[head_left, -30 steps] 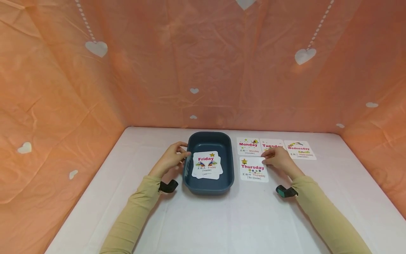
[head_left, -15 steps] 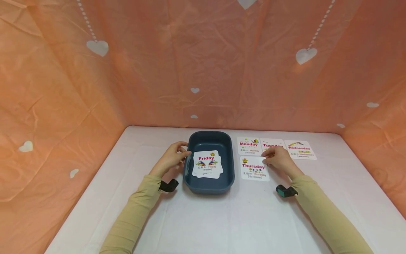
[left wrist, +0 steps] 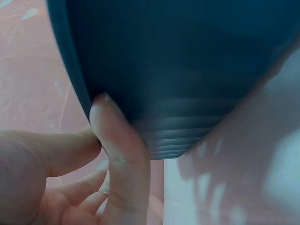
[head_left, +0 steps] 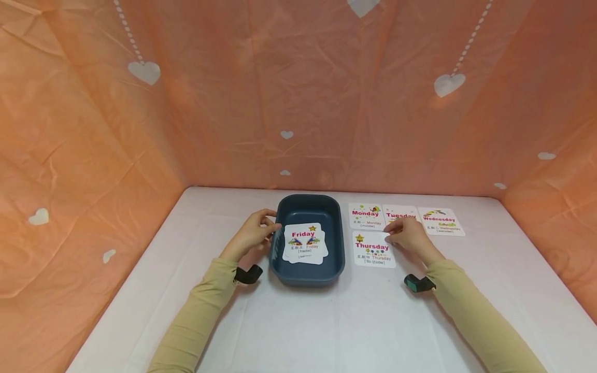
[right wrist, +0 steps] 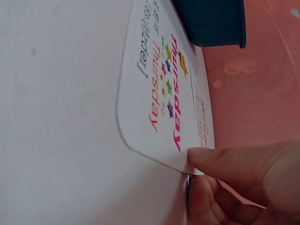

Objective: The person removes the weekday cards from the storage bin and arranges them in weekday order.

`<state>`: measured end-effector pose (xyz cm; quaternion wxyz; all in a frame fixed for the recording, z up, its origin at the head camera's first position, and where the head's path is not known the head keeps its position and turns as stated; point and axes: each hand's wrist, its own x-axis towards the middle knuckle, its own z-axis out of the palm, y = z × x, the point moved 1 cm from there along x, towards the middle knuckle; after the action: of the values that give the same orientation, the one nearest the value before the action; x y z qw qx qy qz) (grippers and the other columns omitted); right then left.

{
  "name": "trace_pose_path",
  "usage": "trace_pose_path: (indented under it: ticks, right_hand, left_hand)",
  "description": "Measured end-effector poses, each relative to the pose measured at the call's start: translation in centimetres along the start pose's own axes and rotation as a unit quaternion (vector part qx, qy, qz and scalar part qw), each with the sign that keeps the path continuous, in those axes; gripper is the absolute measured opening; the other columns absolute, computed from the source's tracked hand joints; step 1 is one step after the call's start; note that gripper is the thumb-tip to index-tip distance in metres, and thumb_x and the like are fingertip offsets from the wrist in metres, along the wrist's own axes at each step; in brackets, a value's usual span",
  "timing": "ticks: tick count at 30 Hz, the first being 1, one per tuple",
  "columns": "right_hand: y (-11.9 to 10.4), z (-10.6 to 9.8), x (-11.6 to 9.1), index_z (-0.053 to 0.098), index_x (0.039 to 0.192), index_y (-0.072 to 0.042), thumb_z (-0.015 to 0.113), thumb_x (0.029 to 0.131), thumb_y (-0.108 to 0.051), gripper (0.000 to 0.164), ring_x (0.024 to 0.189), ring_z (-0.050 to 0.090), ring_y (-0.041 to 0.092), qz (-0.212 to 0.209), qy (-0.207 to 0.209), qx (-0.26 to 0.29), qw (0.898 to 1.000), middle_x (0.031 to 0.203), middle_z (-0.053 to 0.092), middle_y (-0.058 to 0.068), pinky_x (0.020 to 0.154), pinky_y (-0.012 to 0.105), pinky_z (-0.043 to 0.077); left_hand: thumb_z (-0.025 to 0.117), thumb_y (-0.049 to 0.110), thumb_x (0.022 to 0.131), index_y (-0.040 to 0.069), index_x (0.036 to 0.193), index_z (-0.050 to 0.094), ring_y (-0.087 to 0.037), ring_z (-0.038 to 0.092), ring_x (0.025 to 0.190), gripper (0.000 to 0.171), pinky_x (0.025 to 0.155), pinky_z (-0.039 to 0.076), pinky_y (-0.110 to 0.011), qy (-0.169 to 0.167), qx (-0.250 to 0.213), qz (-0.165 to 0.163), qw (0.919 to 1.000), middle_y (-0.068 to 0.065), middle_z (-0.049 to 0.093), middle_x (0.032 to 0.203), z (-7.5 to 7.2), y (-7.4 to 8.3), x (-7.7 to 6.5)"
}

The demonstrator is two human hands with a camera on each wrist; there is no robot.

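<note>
My left hand (head_left: pixel 252 231) grips the left rim of a dark blue rectangular bin (head_left: pixel 308 281); the left wrist view shows the thumb and a finger pinching its edge. Inside the bin lies a small stack of white cards, with the Friday card (head_left: pixel 303 243) on top. Right of the bin, my right hand (head_left: pixel 412 241) pinches the upper right corner of the Thursday card (head_left: pixel 373 253). In the right wrist view the thumb (right wrist: pixel 206 157) presses on that card's face, with the other fingers at its edge. The card lies flat or almost flat on the table.
Behind the Thursday card, the Monday card (head_left: pixel 365 217), Tuesday card (head_left: pixel 400 210) and Wednesday card (head_left: pixel 440 223) form a row; my right hand partly covers Tuesday. The white-covered table (head_left: pixel 298 331) meets an orange curtain (head_left: pixel 233 129) with white hearts at its back and sides.
</note>
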<state>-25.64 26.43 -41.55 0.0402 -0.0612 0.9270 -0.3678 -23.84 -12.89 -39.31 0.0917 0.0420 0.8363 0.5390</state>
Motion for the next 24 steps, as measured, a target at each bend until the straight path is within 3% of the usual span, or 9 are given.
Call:
trace_pose_path:
  ticks: [13, 24]
  right_hand:
    - [0.2, 0.0, -0.2, 0.070, 0.094, 0.005, 0.075, 0.076, 0.002, 0.019, 0.079, 0.058, 0.021, -0.009, 0.004, 0.004, 1.000, 0.085, 0.066, 0.011, 0.069, 0.030, 0.047]
    - [-1.0, -1.8, 0.1, 0.064, 0.107, 0.010, 0.068, 0.083, 0.000, 0.026, 0.078, 0.061, 0.019, -0.002, -0.004, 0.044, 0.999, 0.090, 0.065, 0.016, 0.061, 0.024, 0.051]
  left_hand:
    - [0.062, 0.009, 0.093, -0.003, 0.133, 0.047, -0.019, 0.057, 0.055, 0.044, 0.046, 0.048, -0.030, -0.002, -0.010, -0.004, 0.9999, -0.017, 0.060, 0.088, 0.2, 0.0, -0.1]
    - [0.061, 0.007, 0.094, -0.006, 0.131, 0.046, -0.018, 0.056, 0.060, 0.043, 0.050, 0.052, -0.034, -0.005, -0.011, 0.004, 0.9999, -0.018, 0.060, 0.088, 0.1, 0.1, -0.2]
